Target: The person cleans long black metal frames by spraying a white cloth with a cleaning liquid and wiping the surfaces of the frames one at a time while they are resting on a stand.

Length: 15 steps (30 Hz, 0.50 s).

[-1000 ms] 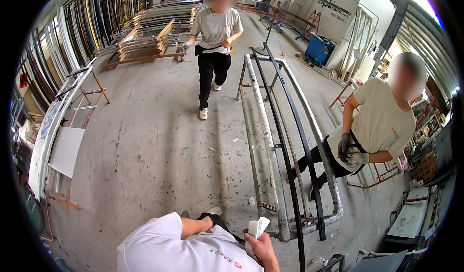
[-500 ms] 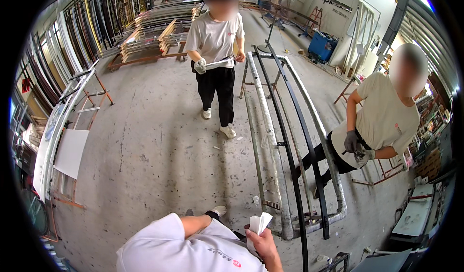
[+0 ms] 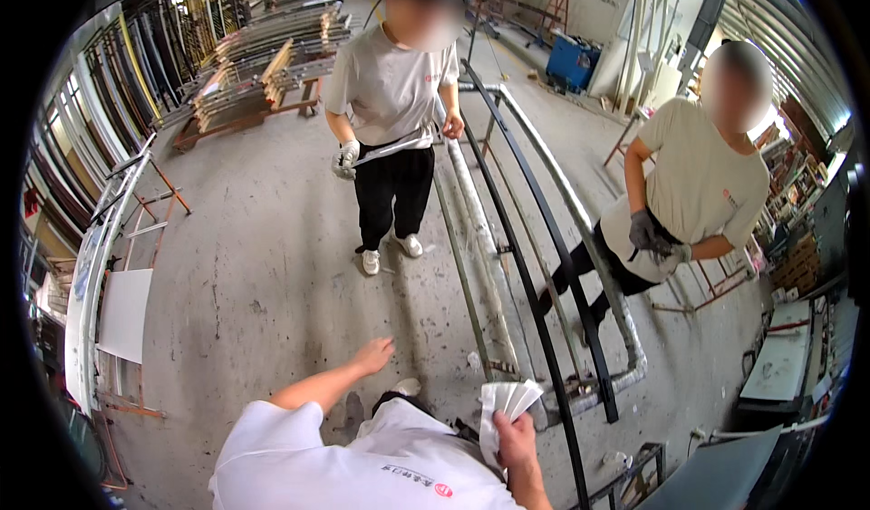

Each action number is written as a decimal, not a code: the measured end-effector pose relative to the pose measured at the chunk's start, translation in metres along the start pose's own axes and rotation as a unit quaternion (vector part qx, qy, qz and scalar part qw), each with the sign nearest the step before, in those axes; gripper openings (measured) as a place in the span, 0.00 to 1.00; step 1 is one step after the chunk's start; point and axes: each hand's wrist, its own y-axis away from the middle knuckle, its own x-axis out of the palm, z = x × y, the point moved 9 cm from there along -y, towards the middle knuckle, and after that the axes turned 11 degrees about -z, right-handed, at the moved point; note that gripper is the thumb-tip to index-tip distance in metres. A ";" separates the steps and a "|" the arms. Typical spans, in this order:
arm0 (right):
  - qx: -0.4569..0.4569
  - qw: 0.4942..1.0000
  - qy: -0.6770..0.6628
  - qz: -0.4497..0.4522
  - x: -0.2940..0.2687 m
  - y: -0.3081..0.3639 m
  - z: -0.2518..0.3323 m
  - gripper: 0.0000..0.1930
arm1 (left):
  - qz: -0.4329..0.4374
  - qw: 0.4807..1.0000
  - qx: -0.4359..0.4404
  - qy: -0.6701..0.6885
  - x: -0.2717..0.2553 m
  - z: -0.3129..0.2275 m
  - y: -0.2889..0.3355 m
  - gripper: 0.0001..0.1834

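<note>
In front of my body, my left hand (image 3: 373, 356) reaches out over the floor, holding nothing, its fingers stretched out. My right hand (image 3: 517, 439) grips folded white papers (image 3: 509, 401) that fan out above the fist; I cannot make out whether they are separate sheets. Just right of that hand runs a long black metal bar (image 3: 530, 297). A second black bar (image 3: 571, 279) lies beside it, both across a pale wrapped stand (image 3: 625, 333).
Ahead stands a person (image 3: 394, 102) in a grey shirt, a glove on one hand, holding a thin pale bar (image 3: 385, 151). Another person (image 3: 698, 179) with gloves stands beyond the stand. A rack with white panels (image 3: 127, 315) is at left. Stacked profiles (image 3: 272, 66) lie behind.
My left arm has come forward, and its hand now shows. The white papers have spread into a fan in my right hand. The person ahead has come nearer.
</note>
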 end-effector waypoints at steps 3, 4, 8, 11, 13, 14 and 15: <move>-0.082 0.990 -0.113 0.028 -0.002 0.003 0.020 0.21 | 0.120 0.987 -0.020 -0.101 0.084 -0.007 0.028 0.28; -0.119 0.984 -0.120 0.049 0.005 0.002 0.035 0.22 | 0.194 0.976 0.009 -0.094 0.106 -0.011 0.040 0.26; -0.099 0.962 -0.245 0.067 0.013 0.008 0.076 0.27 | 0.495 0.856 0.142 -0.049 0.193 -0.050 0.099 0.22; -0.107 0.974 -0.201 -0.001 -0.021 -0.011 0.059 0.21 | 0.318 0.925 0.052 0.202 0.110 -0.212 0.021 0.21; -0.134 0.980 -0.142 -0.042 -0.031 -0.019 0.053 0.15 | 0.307 0.829 -0.093 0.459 0.049 -0.297 0.024 0.21; -0.153 0.978 -0.133 -0.058 -0.033 -0.023 0.051 0.14 | 0.302 0.832 -0.096 0.456 0.037 -0.317 0.027 0.21; -0.169 0.973 -0.141 -0.072 -0.032 -0.020 0.059 0.11 | 0.323 0.814 -0.076 0.478 0.031 -0.340 0.031 0.19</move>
